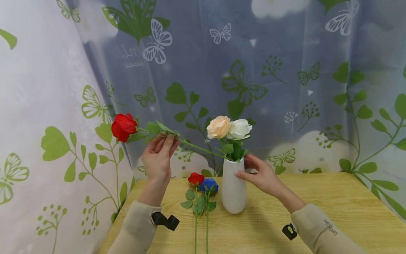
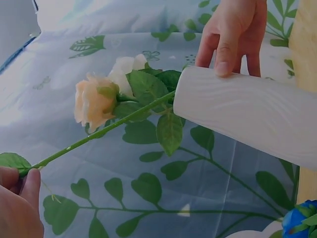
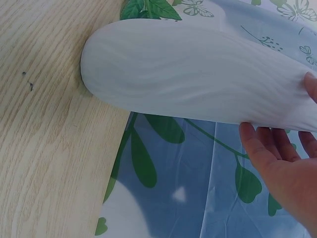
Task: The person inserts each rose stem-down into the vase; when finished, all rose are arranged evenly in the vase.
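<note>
The left hand (image 1: pixel 159 155) pinches the green stem of a red rose (image 1: pixel 123 127), which tilts with its bloom to the left and its stem end at the mouth of a white vase (image 1: pixel 234 187). In the left wrist view the stem (image 2: pixel 106 130) reaches the rim. A peach rose (image 1: pixel 219 127) and a white rose (image 1: pixel 239 129) stand in the vase. The right hand (image 1: pixel 263 174) holds the vase near its top, thumb in front, fingers at the side and behind; the right wrist view shows its fingertips (image 3: pixel 247 128) against the vase wall.
On the wooden table (image 1: pixel 333 204), a smaller red rose (image 1: pixel 196 179) and a blue rose (image 1: pixel 208 185) lie side by side left of the vase, stems toward the near edge. A curtain (image 1: pixel 196 46) with leaf and butterfly prints hangs behind and at the sides.
</note>
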### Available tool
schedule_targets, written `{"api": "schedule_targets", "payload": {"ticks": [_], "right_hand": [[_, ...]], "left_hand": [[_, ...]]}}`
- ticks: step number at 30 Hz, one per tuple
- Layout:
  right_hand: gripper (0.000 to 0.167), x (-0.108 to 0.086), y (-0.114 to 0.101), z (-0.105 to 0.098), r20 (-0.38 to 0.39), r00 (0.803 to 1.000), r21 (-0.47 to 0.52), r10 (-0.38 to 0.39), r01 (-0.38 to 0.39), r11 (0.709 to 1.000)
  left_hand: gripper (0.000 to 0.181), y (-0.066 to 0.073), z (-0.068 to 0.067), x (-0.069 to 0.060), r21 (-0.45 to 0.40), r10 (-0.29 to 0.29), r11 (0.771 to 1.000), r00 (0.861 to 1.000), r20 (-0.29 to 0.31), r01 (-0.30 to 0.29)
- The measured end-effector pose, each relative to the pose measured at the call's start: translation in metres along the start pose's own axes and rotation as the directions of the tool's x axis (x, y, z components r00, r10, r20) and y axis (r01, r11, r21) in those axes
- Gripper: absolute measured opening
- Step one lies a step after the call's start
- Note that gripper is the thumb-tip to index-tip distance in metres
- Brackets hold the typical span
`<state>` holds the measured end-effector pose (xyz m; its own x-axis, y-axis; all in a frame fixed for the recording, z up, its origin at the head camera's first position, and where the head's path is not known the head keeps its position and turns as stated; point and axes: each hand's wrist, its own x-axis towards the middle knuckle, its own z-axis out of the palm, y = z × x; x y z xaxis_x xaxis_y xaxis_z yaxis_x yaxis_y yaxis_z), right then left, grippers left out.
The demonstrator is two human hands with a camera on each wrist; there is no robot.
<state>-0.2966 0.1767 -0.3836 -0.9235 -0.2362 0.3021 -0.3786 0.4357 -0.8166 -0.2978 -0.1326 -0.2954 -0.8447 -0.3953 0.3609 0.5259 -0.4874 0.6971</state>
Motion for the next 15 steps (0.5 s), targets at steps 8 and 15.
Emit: {"api": "schedule_targets", "payload": {"ticks": [8,15], "right_hand": [[0.08,0.002,0.005,0.002,-0.008,1.0,-0.003,-0.013,0.013,1.0],[0.076,0.003,0.005,0.002,-0.01,1.0,0.0,-0.015,0.015,1.0]], "left_hand": [[0.019,-0.007,0.012,-0.004,0.038,0.043,0.998,0.994,0.102,-0.047],[0.026,-0.012,0.022,-0.005,0.14,0.044,0.988,0.984,0.172,-0.069]]}}
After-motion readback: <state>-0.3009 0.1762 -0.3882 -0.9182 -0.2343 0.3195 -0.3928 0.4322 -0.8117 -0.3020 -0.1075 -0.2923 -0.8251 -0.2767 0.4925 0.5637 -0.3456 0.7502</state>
